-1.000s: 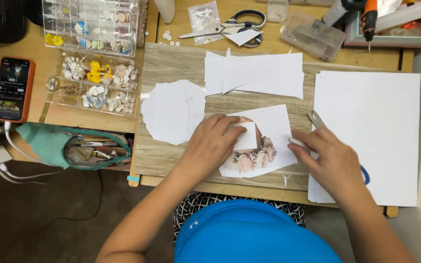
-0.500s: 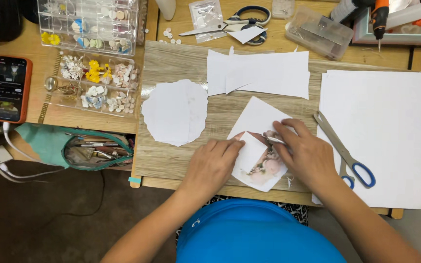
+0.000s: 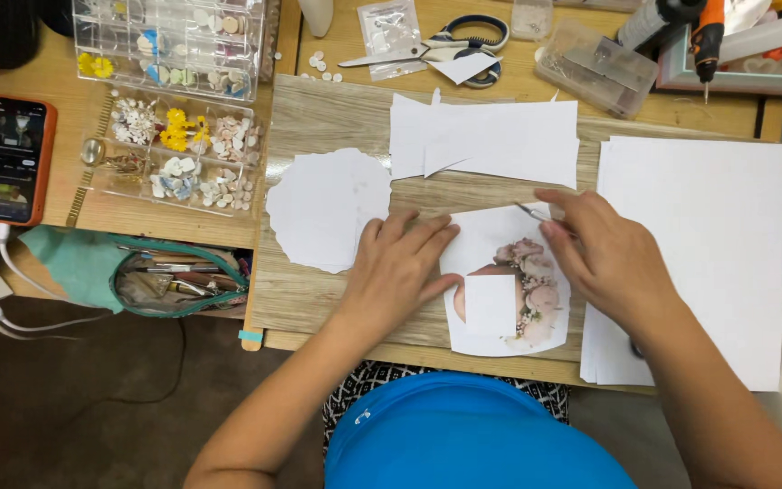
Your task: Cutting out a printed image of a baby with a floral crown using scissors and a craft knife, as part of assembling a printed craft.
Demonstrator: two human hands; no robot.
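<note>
A cut-out paper print (image 3: pixel 486 243) with pink flowers lies on the wooden board (image 3: pixel 337 113) in front of me. A small white paper square (image 3: pixel 491 304) lies on top of it. My left hand (image 3: pixel 400 267) rests flat on the board, its fingertips touching the print's left edge. My right hand (image 3: pixel 608 258) sits over the print's right side, closed around a pair of scissors (image 3: pixel 530 214). Only the thin metal tip shows past the fingers, pointing up and left.
A roundish white paper cut-out (image 3: pixel 323 208) lies left of my left hand, and white offcuts (image 3: pixel 491 136) lie above. A stack of white sheets (image 3: pixel 717 226) is at right. Clear bead boxes (image 3: pixel 174 154), a phone (image 3: pixel 15 158), a teal pencil case (image 3: pixel 169 281) and second scissors (image 3: pixel 450 45) surround the board.
My right hand took the blue-handled scissors off the white sheets and now holds them over the print. The print has been turned and shifted, and my left hand slid to its left edge.
</note>
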